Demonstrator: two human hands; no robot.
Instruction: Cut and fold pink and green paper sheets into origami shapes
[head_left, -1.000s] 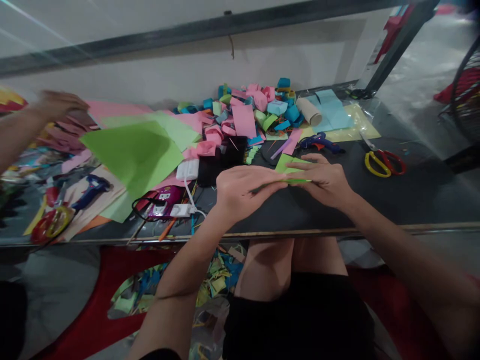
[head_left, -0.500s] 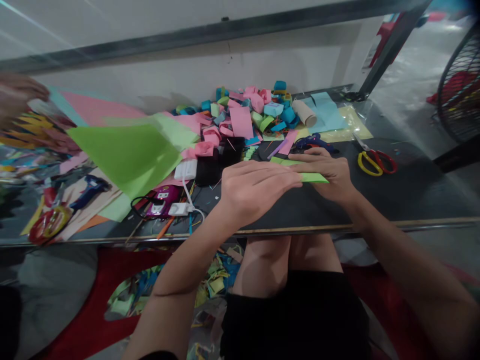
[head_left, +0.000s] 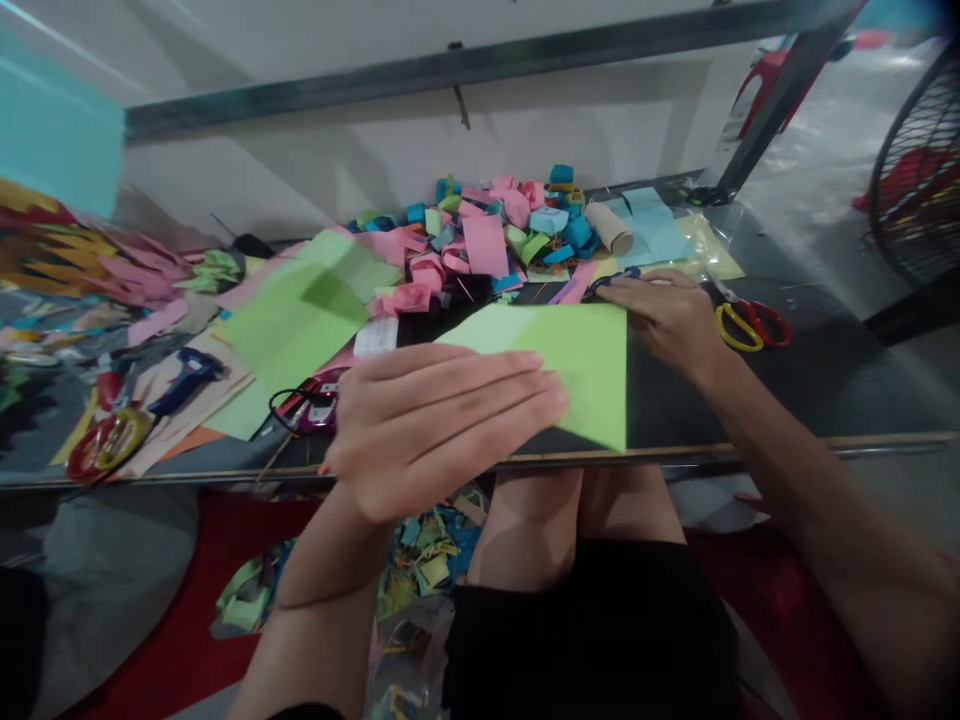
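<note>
A sheet of light green paper is unfolded in front of me above the table's front edge. My left hand grips it from the left, with straight fingers pressed together over its face; the thumb is hidden. My right hand is at the sheet's upper right edge, fingers stretched out to the left and holding nothing I can see. Just behind those fingers lies a dark blue glue gun, partly covered.
Scissors with red and yellow handles lie at the right. Behind is a heap of coloured paper pieces beside a cardboard roll. At left are green sheets, another glue gun, more scissors and a purple power strip.
The green paper, folded narrow between both hands before, is now opened out. My left hand has moved left and nearer; the right has let go. At far left, lifted coloured sheets have shifted.
</note>
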